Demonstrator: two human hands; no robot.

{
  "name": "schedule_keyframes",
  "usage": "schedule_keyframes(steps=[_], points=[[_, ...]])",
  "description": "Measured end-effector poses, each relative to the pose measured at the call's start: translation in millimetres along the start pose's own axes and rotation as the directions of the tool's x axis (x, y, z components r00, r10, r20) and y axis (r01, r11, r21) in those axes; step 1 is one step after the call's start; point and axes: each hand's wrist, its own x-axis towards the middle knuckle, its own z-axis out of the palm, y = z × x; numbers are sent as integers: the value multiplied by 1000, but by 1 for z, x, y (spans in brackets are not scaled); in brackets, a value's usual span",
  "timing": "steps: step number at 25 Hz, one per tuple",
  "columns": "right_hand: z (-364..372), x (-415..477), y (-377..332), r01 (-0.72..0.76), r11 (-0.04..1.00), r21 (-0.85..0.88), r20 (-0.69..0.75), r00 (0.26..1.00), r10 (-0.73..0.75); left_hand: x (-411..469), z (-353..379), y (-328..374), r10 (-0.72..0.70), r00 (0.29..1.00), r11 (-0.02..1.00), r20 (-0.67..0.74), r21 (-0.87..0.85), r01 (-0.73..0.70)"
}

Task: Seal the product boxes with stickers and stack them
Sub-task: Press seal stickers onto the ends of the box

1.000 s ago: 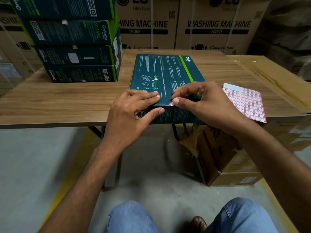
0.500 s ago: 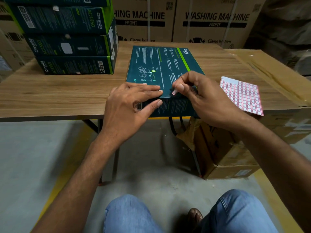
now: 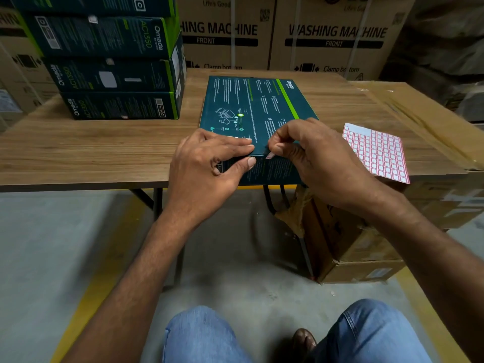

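Observation:
A flat dark teal product box [image 3: 251, 106] lies on the wooden table [image 3: 91, 148], its near end hanging over the front edge. My left hand [image 3: 209, 163] grips that near edge, fingers on top and thumb against the front face. My right hand [image 3: 311, 155] pinches a small pale sticker [image 3: 269, 155] right at the box's near top edge, beside my left fingertips. A sheet of red-bordered stickers [image 3: 377, 153] lies to the right of the box. Several matching teal boxes stand stacked [image 3: 110, 74] at the back left.
Large washing-machine cartons [image 3: 332, 35] stand behind the table. A brown cardboard carton [image 3: 419, 121] adjoins the table on the right, and a smaller open one [image 3: 351, 247] sits on the floor under it. My knees are at the bottom of the view.
My right hand has brought the sticker from the front face up to the box's near top edge, close to my left fingertips. My left hand keeps its grip.

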Motion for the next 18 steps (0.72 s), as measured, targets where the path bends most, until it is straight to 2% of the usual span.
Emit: schedule_keyframes(steps=[2,9,18], points=[[2,1,0,33,997,-65,-10,999,-33,-1,1,-2,-20,1000,1000,4,-21,20],[1,4,-1,57,989,-136,23,998,-55,-3,0,-5,-56,997,995,62,-78,61],[0,4,-2,101,973,-210,25,995,-98,-3,0,-2,-55,997,996,45,-70,58]])
